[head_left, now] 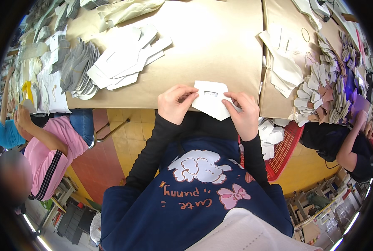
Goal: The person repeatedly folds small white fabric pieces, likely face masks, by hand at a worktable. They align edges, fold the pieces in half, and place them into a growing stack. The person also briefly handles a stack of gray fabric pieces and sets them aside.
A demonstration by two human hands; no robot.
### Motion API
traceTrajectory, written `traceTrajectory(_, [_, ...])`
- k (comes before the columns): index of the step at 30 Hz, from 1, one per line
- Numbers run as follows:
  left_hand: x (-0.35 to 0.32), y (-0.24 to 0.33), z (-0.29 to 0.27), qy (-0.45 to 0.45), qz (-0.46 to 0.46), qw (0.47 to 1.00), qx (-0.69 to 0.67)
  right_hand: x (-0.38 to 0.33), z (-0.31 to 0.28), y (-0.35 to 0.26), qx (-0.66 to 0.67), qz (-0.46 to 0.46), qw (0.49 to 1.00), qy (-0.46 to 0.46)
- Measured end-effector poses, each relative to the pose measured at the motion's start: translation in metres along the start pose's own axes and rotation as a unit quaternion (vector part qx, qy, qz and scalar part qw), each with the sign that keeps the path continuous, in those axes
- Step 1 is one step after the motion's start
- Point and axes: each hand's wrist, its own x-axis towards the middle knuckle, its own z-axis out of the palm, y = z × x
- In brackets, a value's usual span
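Note:
Between my two hands, at the near edge of the table, is a flat white cut piece [215,105] with a small dark-edged rectangular slot near its top and a jagged lower edge. My left hand [176,102] pinches its left side between thumb and fingers. On the opposite side my right hand [243,112] grips the edge, thumb and fingers closed on it. Whether the piece is fabric or card I cannot tell. A loose pile of similar white pieces [125,58] lies farther off to the left on the brown-covered table [207,46].
Grey stacked pieces [79,67] lie left of the white pile. Right of the table seam are cream pieces [282,67] and many small bundles [314,92]. A red crate [285,157] with white pieces stands below by my right arm. People work at both sides.

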Motion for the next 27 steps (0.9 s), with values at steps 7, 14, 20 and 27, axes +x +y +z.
traceTrajectory(7, [0.0018,0.0015,0.0,0.0,-0.014,1.0,0.009,0.0023,0.0014,0.0016,-0.011,-0.002,1.0,-0.003])
traceTrajectory(14, [0.0016,0.0021,-0.0002,-0.001,-0.018,1.0,0.017,0.003,0.003,0.0026,-0.017,-0.018,1.0,0.006])
traceTrajectory(20, [0.0021,0.0029,0.0,-0.005,-0.01,1.0,0.02,0.0036,0.0033,0.0038,-0.02,-0.018,1.0,0.005])
traceTrajectory(27, [0.0027,0.0034,-0.0002,-0.007,-0.007,1.0,0.026,0.0038,0.0028,0.0039,-0.019,-0.011,1.0,-0.004])
